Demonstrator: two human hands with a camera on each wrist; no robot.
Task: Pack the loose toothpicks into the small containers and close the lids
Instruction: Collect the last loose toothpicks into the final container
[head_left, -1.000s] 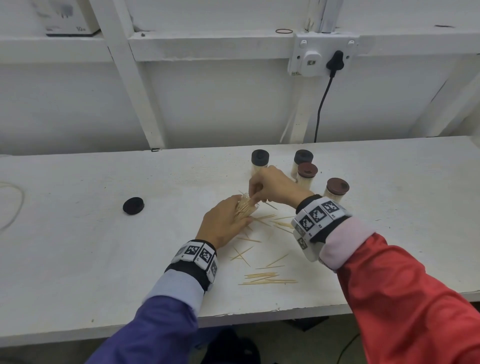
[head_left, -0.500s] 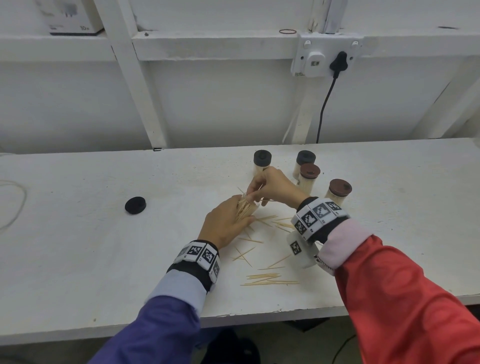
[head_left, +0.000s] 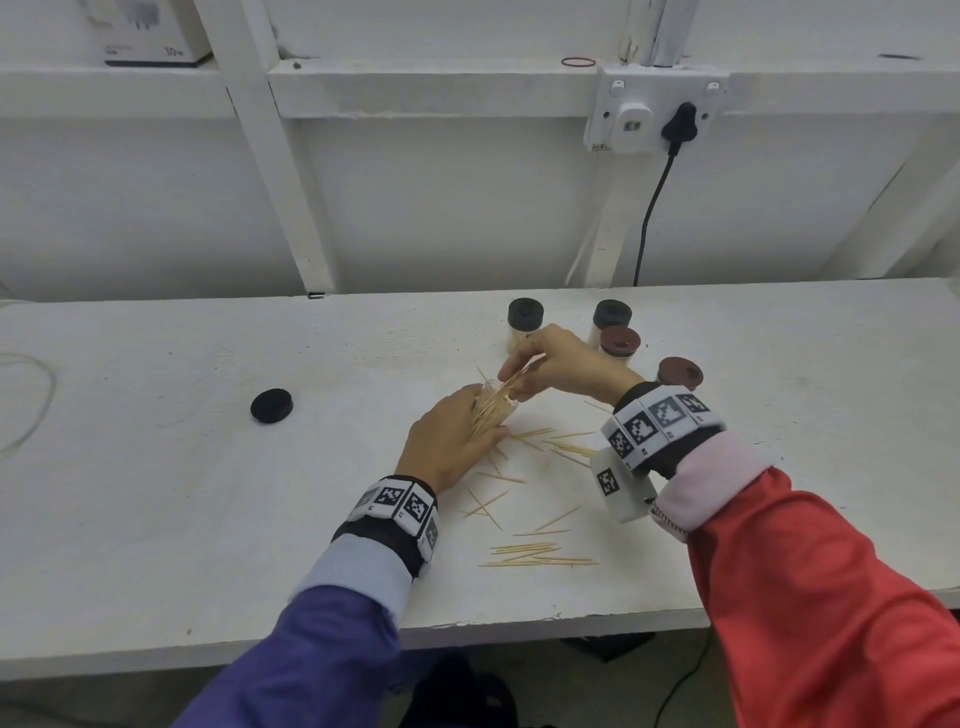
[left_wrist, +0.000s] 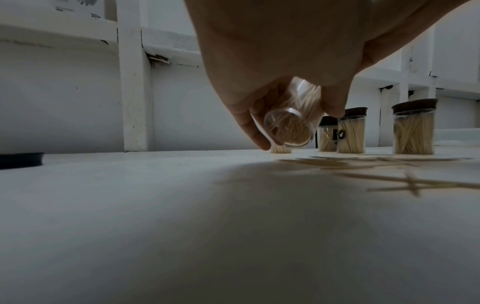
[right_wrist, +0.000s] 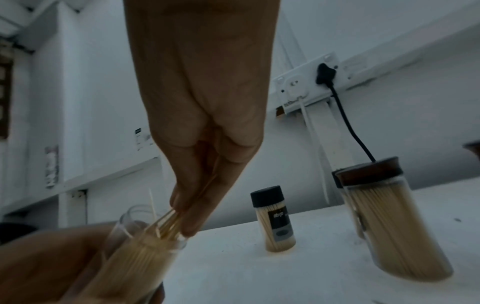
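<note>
White bench (head_left: 156, 519): the left hand (head_left: 447, 441) wraps a tilted, lidless container (head_left: 493, 408) at centre; the right hand (head_left: 561, 364), at its 1 o'clock, pinches toothpicks (right_wrist: 168, 222) into its mouth.

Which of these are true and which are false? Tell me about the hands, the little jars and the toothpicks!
1. The left hand holds an open container tilted, not upright. True.
2. The right hand is empty. False: it pinches a few toothpicks at the container's mouth.
3. Four closed containers stand behind the hands, two with black lids and two with brown lids. True.
4. Every toothpick is packed away. False: loose toothpicks lie scattered on the table.
5. A loose black lid lies on the table, left of the hands. True.
</note>
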